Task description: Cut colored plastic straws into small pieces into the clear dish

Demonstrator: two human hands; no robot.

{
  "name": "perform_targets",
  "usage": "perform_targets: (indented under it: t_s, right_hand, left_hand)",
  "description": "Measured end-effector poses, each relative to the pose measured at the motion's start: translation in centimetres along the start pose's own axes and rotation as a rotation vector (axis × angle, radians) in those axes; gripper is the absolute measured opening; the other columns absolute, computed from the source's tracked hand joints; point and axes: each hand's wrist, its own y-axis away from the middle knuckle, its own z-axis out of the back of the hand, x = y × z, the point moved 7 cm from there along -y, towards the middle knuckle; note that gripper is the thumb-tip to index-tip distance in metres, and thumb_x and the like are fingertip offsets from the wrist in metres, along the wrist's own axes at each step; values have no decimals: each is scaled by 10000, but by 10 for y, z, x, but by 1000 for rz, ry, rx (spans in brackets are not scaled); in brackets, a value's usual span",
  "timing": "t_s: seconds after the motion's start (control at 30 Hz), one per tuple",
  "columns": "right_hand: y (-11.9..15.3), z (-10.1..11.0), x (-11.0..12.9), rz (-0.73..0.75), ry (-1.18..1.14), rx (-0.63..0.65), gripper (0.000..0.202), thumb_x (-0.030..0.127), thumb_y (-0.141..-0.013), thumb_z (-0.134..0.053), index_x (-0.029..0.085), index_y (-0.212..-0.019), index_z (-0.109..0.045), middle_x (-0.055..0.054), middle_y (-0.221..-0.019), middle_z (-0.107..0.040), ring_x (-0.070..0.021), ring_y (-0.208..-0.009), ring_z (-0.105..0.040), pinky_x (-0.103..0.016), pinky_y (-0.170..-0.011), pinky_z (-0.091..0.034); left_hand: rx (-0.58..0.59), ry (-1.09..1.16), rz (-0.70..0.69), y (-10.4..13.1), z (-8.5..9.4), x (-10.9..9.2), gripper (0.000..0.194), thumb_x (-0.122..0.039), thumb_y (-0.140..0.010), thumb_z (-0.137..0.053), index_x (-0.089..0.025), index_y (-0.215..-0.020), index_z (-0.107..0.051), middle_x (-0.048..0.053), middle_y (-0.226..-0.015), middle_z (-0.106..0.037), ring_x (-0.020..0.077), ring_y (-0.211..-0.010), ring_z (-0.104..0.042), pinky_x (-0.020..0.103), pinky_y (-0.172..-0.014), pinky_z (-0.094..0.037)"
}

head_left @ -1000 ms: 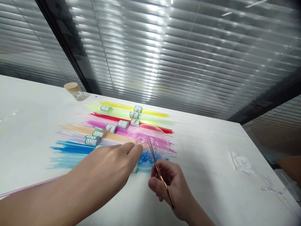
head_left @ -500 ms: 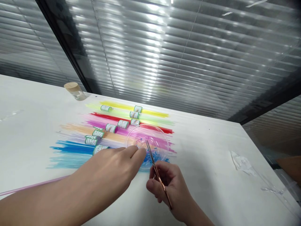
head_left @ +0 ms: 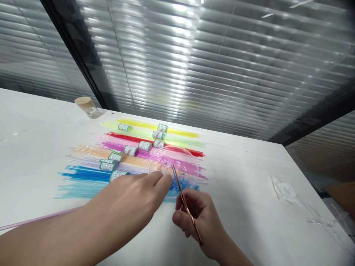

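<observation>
My right hand (head_left: 198, 220) is closed on a pair of copper-handled scissors (head_left: 186, 207), whose narrow blades point up over a clear round bowl (head_left: 196, 166). Small blue cut pieces (head_left: 181, 183) lie in the bowl. My left hand (head_left: 149, 190) is closed at the bowl's near left side, its fingertips close to the blades. A thin pink straw (head_left: 41, 218) comes out from behind my left forearm; its other end is hidden, apparently inside the hand. Bundles of coloured straws, such as the blue one (head_left: 85, 173), lie beside and under the bowl.
Yellow straws (head_left: 183, 132) and red straws (head_left: 124, 137) lie further back, with printed bands around the bundles. A jar with a wooden lid (head_left: 88, 108) stands at the back left of the white table (head_left: 238, 221). Crumpled clear wrapping (head_left: 285, 190) lies at the right. Blinds rise behind.
</observation>
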Motion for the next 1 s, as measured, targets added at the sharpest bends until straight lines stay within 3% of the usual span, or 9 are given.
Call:
perform_targets:
  t_s: [0.13, 0.23, 0.67, 1.0]
  right_hand:
    - [0, -1, 2, -5, -11, 10, 485, 552, -623, -811, 192, -662, -488, 91, -483, -320, -67, -453, -248, -227, -426, -184]
    - [0, -1, 3, -4, -9, 11, 515, 580, -592, -823, 190, -659, -492, 83, -490, -341, -70, -464, -274, -228, -434, -198]
    - [0, 0, 2, 1, -13, 0, 538, 623, -584, -813, 189, -660, -503, 85, -475, -350, -69, -449, -270, -226, -428, -200]
    - [-1, 3, -3, -56, -12, -49, 448, 507, -633, -812, 194, -615, -491, 87, -420, -373, -66, -389, -285, -209, -388, -234]
  left_hand:
    - [188, -147, 23, -3, -6, -2, 398, 39, -741, -418, -181, -1029, -583, 36, -844, -655, 165, -561, -592, 251, -454, -298]
    - [232, -170, 27, -5, -5, -4, 402, 36, -757, -407, -180, -1047, -581, 40, -864, -660, 164, -570, -598, 250, -457, -284]
    - [181, -228, -6, -4, -3, -5, 351, 28, -721, -434, -184, -957, -585, 12, -776, -646, 139, -525, -569, 246, -444, -237]
    - [76, -185, 28, -3, -2, -1, 340, 23, -729, -453, -172, -962, -605, 33, -810, -652, 154, -538, -594, 245, -443, -278]
